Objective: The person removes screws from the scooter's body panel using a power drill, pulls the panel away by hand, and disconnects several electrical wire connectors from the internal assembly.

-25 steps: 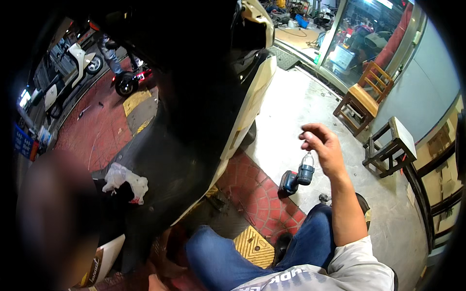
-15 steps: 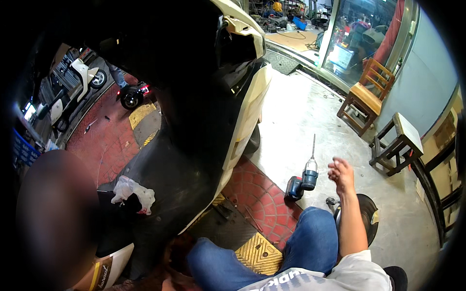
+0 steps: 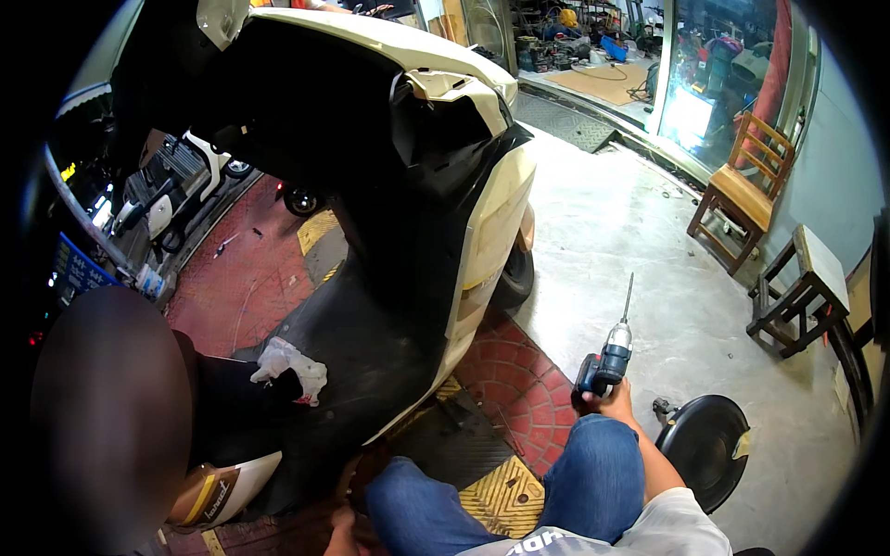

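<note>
My right hand (image 3: 610, 402) is closed round the grip of a cordless impact driver (image 3: 614, 355), just past my right knee. The driver is dark blue and black with a silver nose, and its long thin bit points away from me. At the lower left, my left hand (image 3: 343, 526) shows only partly in shadow, low beside the scooter; its fingers are hidden. A black and cream scooter (image 3: 482, 250) fills the middle left, its front panels facing away. On its black footboard lies a crumpled white plastic bag (image 3: 292, 369) with something dark against it.
Right of my arm is a round black stool seat (image 3: 697, 459) with a caster. Farther off stand a wooden chair (image 3: 744, 190) and a small stool (image 3: 805, 287). A yellow ramp piece (image 3: 505, 496) lies between my knees. Other scooters (image 3: 190, 190) stand far left. A blurred patch covers the lower left.
My right hand, raised with fingers apart beside the driver, has come down and left onto its grip. The whole view has shifted, so the scooter, chair and stool appear farther right.
</note>
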A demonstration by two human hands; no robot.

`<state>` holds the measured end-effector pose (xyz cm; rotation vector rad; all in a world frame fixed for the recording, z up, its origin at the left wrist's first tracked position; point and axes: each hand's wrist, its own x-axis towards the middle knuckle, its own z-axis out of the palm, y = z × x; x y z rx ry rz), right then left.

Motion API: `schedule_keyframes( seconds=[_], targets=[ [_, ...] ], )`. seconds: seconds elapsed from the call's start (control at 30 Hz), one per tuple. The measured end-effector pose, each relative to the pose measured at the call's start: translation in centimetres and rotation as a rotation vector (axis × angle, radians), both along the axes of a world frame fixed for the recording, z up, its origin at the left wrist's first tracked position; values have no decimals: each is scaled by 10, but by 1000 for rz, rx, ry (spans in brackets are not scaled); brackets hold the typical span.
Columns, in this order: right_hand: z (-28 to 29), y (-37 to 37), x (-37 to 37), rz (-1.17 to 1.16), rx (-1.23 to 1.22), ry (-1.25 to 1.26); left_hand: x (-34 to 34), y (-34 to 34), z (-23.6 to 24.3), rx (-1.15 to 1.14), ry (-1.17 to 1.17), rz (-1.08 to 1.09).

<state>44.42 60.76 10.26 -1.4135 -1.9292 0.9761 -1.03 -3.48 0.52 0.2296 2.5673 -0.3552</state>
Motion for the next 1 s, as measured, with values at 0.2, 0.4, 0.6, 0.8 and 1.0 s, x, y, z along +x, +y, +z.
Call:
schedule_keyframes(
  seconds=[0.2, 0.4, 0.6, 0.8, 1.0],
  targets=[
    [-2, 3, -25, -190, 103, 193, 9, 13, 53, 229, 98, -53],
    [-22, 28, -6, -206, -116, 569, 68, 187, 291, 618, -103, -151],
    [102, 46, 3, -69, -241, 1075, 90, 349, 523, 1058, 644, -894],
    [277, 116, 26, 31, 204, 1265, 94, 504, 684, 894, 1349, -1741],
    [286, 167, 11, -59, 5, 1175, 112, 574, 711, 672, 1422, -1683]
  ],
)
